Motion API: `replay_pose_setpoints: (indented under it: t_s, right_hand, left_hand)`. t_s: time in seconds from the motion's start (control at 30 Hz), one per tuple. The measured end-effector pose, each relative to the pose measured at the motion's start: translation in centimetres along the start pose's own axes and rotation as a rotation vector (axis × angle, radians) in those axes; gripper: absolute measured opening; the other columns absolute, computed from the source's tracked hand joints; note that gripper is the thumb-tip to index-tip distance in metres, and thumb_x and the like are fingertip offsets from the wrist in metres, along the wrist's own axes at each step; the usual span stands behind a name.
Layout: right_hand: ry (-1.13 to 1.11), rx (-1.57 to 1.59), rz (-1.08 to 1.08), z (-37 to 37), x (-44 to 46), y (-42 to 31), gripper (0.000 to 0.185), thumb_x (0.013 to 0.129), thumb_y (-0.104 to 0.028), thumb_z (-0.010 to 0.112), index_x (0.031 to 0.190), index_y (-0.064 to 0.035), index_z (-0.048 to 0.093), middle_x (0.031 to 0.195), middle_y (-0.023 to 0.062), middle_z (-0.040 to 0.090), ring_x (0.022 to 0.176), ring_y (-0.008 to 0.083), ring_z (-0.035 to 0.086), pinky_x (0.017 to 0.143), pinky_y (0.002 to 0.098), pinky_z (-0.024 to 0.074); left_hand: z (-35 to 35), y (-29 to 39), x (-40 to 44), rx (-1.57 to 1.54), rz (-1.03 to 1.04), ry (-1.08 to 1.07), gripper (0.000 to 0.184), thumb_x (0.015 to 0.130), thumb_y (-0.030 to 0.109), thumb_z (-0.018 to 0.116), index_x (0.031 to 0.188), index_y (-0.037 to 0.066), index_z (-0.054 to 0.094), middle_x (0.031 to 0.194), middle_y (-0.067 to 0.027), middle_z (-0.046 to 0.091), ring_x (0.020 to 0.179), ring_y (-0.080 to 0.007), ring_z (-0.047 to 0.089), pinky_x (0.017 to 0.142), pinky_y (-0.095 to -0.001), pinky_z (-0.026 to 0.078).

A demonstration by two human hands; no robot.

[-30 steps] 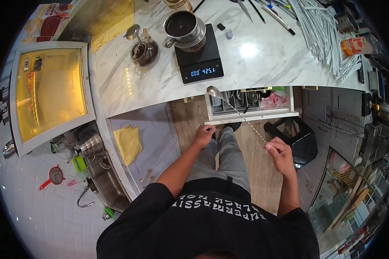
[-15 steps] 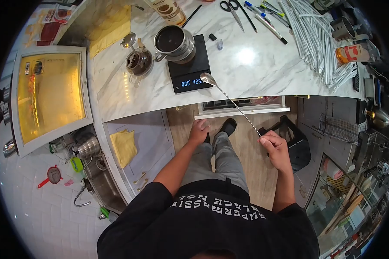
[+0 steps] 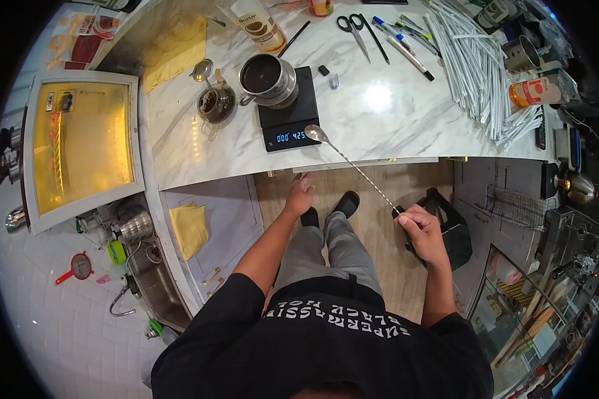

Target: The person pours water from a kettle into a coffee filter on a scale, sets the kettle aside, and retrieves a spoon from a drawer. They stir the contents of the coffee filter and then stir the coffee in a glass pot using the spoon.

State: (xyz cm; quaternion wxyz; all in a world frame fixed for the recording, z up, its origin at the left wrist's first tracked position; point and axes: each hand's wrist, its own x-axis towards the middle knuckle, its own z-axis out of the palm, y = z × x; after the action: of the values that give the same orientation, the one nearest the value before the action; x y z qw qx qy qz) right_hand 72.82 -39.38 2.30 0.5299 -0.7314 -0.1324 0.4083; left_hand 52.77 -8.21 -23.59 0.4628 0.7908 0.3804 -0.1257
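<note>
A long twisted bar spoon (image 3: 358,171) is pinched near its handle end by my right hand (image 3: 420,233); its bowl hangs over the front of a black digital scale (image 3: 288,118) with a lit display. On that scale stands a metal cup (image 3: 269,80) filled with something dark. Left of it is a small glass pot (image 3: 215,104) with dark contents. My left hand (image 3: 301,193) is just below the counter's front edge, nearest to the drawer front (image 3: 366,163), its fingers extended and holding nothing.
Scissors (image 3: 357,38), several pens (image 3: 412,58) and a brown-labelled bottle (image 3: 258,28) lie or stand at the back of the marble counter (image 3: 213,159). White wrapped straws (image 3: 476,73) are heaped at right. A black bin-like object (image 3: 454,233) stands on the floor.
The drawer under the counter, open before, is now pushed in. My left hand has moved forward a little toward it. My right hand still holds the bar spoon in much the same place.
</note>
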Motion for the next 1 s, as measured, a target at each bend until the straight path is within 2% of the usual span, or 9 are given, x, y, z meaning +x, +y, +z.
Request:
replay_pose_setpoints:
  t_s: [0.2,0.3,0.4,0.5,0.57,0.7,0.83,0.93,1.0]
  right_hand:
    - [-0.013,-0.007,-0.029,-0.4,0.5,0.1,0.018,0.099,-0.013,0.069,0.099,0.0029,0.077,0.088,0.0028,0.061,0.084,0.0115,0.053,0.076,0.0267,0.0418]
    - [-0.017,-0.029,-0.034,0.0,0.6,-0.9,0.018,0.1,-0.013,0.069,0.098,0.003,0.077,0.088,0.0027,0.061,0.084,0.0115,0.054,0.076,0.0267,0.0416]
    - [-0.036,-0.046,-0.043,0.4,0.4,-2.2,0.018,0.1,-0.013,0.069,0.098,0.003,0.076,0.088,0.0027,0.061,0.084,0.0115,0.054,0.077,0.0267,0.0415]
    - [-0.035,-0.034,-0.049,0.8,0.3,-3.3,0.018,0.1,-0.012,0.067,0.097,0.0027,0.076,0.088,0.0027,0.061,0.083,0.0113,0.053,0.076,0.0265,0.0412]
    - [-0.021,-0.009,-0.026,1.0,0.1,-4.4,0.017,0.1,-0.012,0.067,0.096,0.0025,0.076,0.088,0.0027,0.061,0.083,0.0112,0.052,0.076,0.0264,0.0409]
    - [0.031,-0.054,-0.184,1.9,0.3,-7.1,0.017,0.1,-0.011,0.065,0.094,0.0025,0.074,0.088,0.0032,0.06,0.082,0.0113,0.052,0.075,0.0266,0.0406]
    - [0.128,-0.089,-0.289,3.1,0.6,-11.5,0.016,0.1,-0.009,0.064,0.092,0.0032,0.071,0.088,0.0044,0.06,0.082,0.0128,0.052,0.074,0.0271,0.0406]
    - [0.198,-0.204,-0.368,3.9,1.1,-15.0,0.016,0.1,-0.007,0.062,0.091,0.0044,0.068,0.088,0.0059,0.06,0.082,0.0143,0.053,0.074,0.0282,0.0416]
    - [0.227,-0.266,-0.384,4.6,1.5,-17.6,0.014,0.099,-0.004,0.062,0.091,0.0062,0.065,0.086,0.0085,0.059,0.08,0.0168,0.054,0.074,0.0304,0.0438]
  left_hand:
    - [-0.7,2.0,0.2,-0.109,-0.05,-0.008,0.062,0.1,0.027,0.061,0.157,0.009,0.046,0.164,-0.025,0.035,0.15,-0.0389,0.04,0.118,-0.0425,0.041]
    - [-1.2,2.5,0.8,0.05,0.006,0.017,0.064,0.1,0.029,0.06,0.158,0.007,0.045,0.163,-0.0257,0.036,0.149,-0.0385,0.041,0.12,-0.0425,0.038]
    - [-1.8,3.8,0.8,0.058,0.009,0.027,0.064,0.102,0.026,0.06,0.16,0.009,0.041,0.164,-0.029,0.034,0.149,-0.0381,0.042,0.115,-0.0416,0.043]
    - [-0.9,2.1,1.4,0.106,0.107,0.132,0.063,0.102,0.029,0.06,0.159,0.009,0.044,0.162,-0.0302,0.036,0.136,-0.0382,0.057,0.109,-0.0417,0.048]
    - [-2.3,2.2,0.8,0.024,0.04,0.041,0.06,0.101,0.03,0.062,0.155,0.008,0.048,0.157,-0.0296,0.043,0.122,-0.0354,0.065,0.104,-0.0399,0.051]
    - [-4.1,1.6,-1.5,-0.12,0.09,0.104,0.054,0.101,0.03,0.067,0.148,0.005,0.056,0.144,-0.026,0.054,0.096,-0.028,0.073,0.093,-0.0364,0.055]
    - [-7.7,1.5,-5.8,-0.321,0.132,0.124,0.049,0.101,0.029,0.068,0.142,0.004,0.06,0.137,-0.0211,0.058,0.101,-0.0247,0.071,0.093,-0.0359,0.055]
    - [-11.0,1.9,-8.8,-0.299,0.076,0.127,0.049,0.099,0.031,0.07,0.141,0.008,0.062,0.144,-0.0207,0.054,0.109,-0.0294,0.069,0.095,-0.0381,0.055]
    - [-13.8,3.3,-10.3,-0.304,0.08,0.123,0.045,0.1,0.026,0.068,0.14,0.006,0.062,0.138,-0.0186,0.058,0.111,-0.0251,0.068,0.095,-0.037,0.054]
